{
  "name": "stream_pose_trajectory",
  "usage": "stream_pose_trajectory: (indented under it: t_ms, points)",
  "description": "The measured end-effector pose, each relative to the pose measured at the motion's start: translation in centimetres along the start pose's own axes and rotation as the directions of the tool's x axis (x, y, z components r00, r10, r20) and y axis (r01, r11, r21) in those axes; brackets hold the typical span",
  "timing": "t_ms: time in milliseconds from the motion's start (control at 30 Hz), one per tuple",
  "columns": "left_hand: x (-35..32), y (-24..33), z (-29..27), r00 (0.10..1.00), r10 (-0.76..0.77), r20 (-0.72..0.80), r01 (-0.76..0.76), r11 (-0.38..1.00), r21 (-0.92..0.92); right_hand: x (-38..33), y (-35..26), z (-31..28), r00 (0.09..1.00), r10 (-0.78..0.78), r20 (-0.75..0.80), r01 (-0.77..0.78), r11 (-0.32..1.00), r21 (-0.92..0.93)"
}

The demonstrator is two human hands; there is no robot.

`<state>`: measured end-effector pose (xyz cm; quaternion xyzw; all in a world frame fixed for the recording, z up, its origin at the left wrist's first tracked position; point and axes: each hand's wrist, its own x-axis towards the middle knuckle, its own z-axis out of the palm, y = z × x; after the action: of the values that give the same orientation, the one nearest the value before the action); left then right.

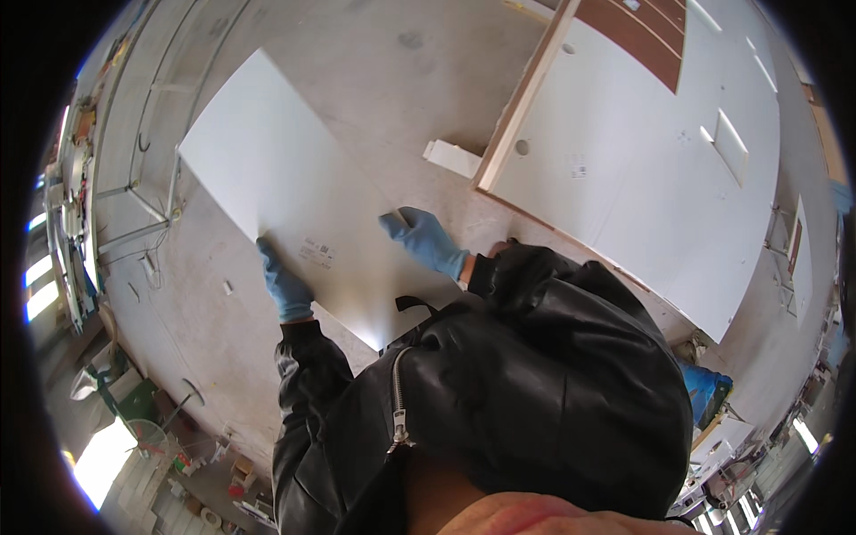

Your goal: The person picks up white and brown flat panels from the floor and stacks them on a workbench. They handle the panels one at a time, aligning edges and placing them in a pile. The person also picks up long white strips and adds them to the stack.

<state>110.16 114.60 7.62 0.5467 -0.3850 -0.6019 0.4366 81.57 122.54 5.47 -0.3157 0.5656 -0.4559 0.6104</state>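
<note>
A long white panel (285,169) stretches out in front of me, away to the far left, with small dark print on its near part. My left hand (285,283), in a blue glove, grips the panel's left edge; some of its fingers are hidden underneath. On the opposite edge, my right hand (426,239), also blue-gloved, holds the panel with its fingers bent over the border. The panel's near end reaches close to my black jacket, which covers part of it.
At the right lies a large white board (624,178) with wooden edging and a brown slatted piece (646,36) at its far end. White blocks (453,159) sit by its corner. A metal frame (134,209) stands at the left. A blue bag (704,389) is at lower right.
</note>
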Motion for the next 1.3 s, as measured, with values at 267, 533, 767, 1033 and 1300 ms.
stream_pose_trajectory:
  t_ms: [267,533,767,1033,1300]
  points:
    - [6.9,8.1,1.9,0.940,0.250,-0.234,-0.105,0.860,0.499,9.6,-3.1,4.3,1.000,0.016,0.004,-0.015,0.999,-0.030]
    - [24.3,19.6,12.3,0.665,0.583,0.466,-0.310,-0.352,0.883,25.7,-11.1,-1.1,0.992,0.029,-0.119,-0.010,0.988,0.154]
    - [38.0,24.2,16.0,0.662,0.572,0.484,-0.373,-0.309,0.875,37.3,-19.1,-5.1,0.963,0.075,-0.259,-0.015,0.974,0.226]
    - [57.5,18.9,17.4,0.933,0.025,0.359,-0.242,0.780,0.577,56.3,-25.6,-10.6,0.877,-0.067,-0.475,0.109,0.992,0.060]
    - [73.5,18.2,34.4,0.833,-0.236,0.501,-0.033,0.882,0.470,66.8,-33.9,-20.6,0.766,0.039,-0.642,0.112,0.975,0.192]
